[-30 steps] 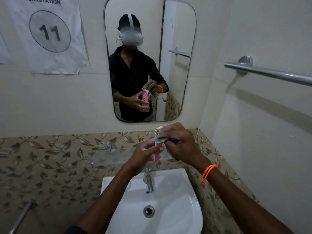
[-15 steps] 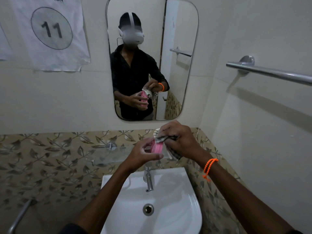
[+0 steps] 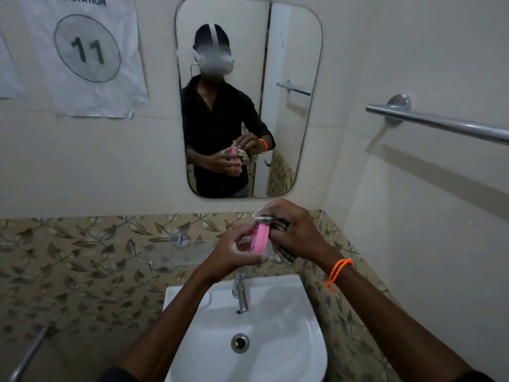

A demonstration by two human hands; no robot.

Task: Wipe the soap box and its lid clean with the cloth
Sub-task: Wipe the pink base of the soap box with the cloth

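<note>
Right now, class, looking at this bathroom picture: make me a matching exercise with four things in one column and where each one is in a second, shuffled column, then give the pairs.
Things
1. soap box
2. cloth
3. tap
4. towel rail

Places
A. on the right-hand wall
B. held in the left hand
C. at the back of the white basin
D. bunched in the right hand

Pairs: 1-B, 2-D, 3-C, 4-A
</note>
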